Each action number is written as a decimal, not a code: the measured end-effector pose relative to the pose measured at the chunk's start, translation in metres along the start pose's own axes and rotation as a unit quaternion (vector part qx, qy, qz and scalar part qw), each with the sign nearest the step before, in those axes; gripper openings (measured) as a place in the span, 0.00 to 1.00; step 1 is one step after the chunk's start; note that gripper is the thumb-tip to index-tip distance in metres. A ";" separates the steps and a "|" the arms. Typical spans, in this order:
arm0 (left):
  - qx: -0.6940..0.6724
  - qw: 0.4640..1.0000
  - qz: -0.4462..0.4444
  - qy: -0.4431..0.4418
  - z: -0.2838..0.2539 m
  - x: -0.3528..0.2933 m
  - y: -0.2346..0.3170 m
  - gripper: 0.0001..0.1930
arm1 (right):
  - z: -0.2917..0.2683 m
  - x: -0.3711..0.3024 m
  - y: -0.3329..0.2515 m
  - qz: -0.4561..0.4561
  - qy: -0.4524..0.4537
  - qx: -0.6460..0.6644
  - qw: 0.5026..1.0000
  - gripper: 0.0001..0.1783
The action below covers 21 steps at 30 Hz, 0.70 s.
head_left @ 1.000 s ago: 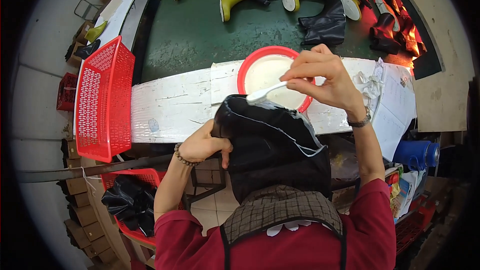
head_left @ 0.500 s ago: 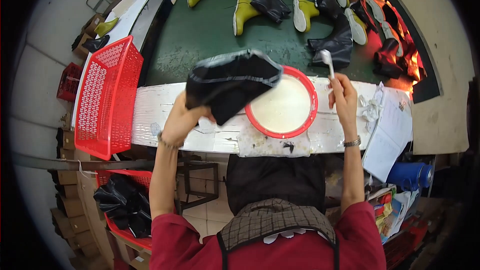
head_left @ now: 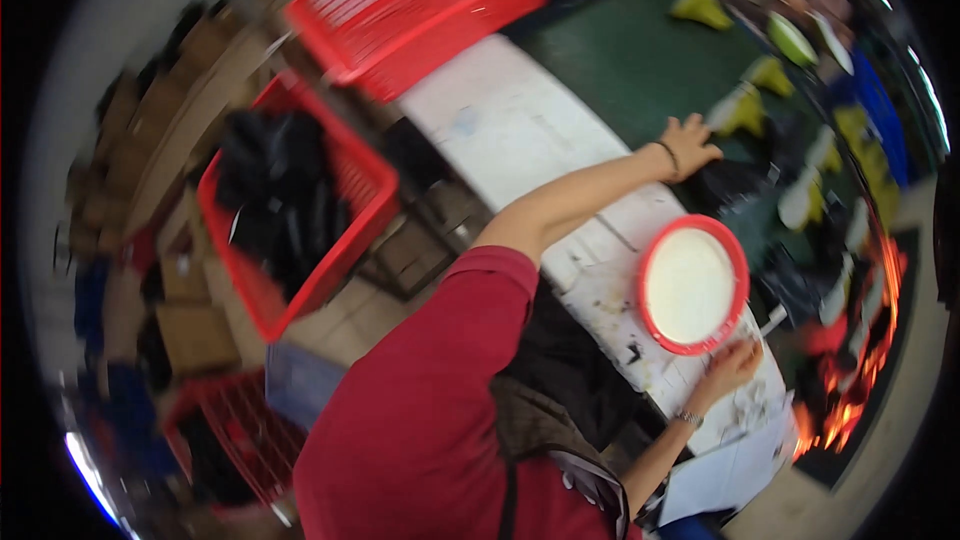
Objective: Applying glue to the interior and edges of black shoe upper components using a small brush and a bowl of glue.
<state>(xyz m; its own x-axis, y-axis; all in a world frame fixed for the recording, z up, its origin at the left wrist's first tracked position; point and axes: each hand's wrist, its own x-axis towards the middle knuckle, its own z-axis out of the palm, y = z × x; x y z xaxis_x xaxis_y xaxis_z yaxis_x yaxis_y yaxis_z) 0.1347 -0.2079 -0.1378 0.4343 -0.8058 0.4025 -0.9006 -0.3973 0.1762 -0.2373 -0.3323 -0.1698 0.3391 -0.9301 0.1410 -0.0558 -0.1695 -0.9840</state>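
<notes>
Over the green belt (head_left: 590, 40), my left hand (head_left: 688, 148) reaches out with fingers spread and nothing held. Just beyond its fingertips lies a black boot upper (head_left: 735, 185), blurred by motion. My right hand (head_left: 730, 368) is closed low at the white bench (head_left: 520, 120), around a small white brush (head_left: 773, 320) that pokes out past the fingers. Between the two hands stands a red basin (head_left: 645, 285) of milky white liquid. Yellow boots with pale soles, such as one yellow boot (head_left: 745, 110), stand or lie farther along the belt.
A red basket (head_left: 340, 50) stands at the bench's far left end. Below it, another red basket (head_left: 375, 175) holds black boot pieces (head_left: 280, 190). White paper (head_left: 720, 480) lies by my right forearm. An orange glow (head_left: 870, 370) shows at right. Another person's hand (head_left: 793, 0) is at the far side.
The view has swung left and tilted. My left hand has let go of the black boot upper and now reaches over the belt. My right hand has come down beside the basin with the brush.
</notes>
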 end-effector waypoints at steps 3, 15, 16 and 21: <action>-0.001 0.998 -0.028 0.056 -0.056 -0.046 -0.006 0.29 | 0.000 -0.001 -0.007 0.002 -0.033 0.023 0.999 0.12; 0.324 0.597 -0.721 0.134 -0.309 -0.533 -0.213 0.36 | 0.007 -0.013 -0.024 -0.005 -0.079 0.013 0.997 0.17; 0.347 0.589 -0.729 0.045 -0.318 -0.581 -0.227 0.35 | 0.013 -0.014 -0.022 0.011 -0.084 0.006 0.996 0.16; -0.081 0.590 -0.764 0.247 -0.349 -0.636 -0.246 0.21 | 0.019 -0.010 -0.012 -0.020 -0.060 -0.048 0.997 0.15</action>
<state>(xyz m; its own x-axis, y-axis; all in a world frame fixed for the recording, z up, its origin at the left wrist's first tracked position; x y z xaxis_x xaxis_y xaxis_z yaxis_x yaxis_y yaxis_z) 0.0734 0.5560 -0.1233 0.7191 0.6820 -0.1331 0.5295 -0.4138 0.7405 -0.2226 -0.3148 -0.1616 0.4517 -0.8778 0.1595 -0.1286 -0.2410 -0.9620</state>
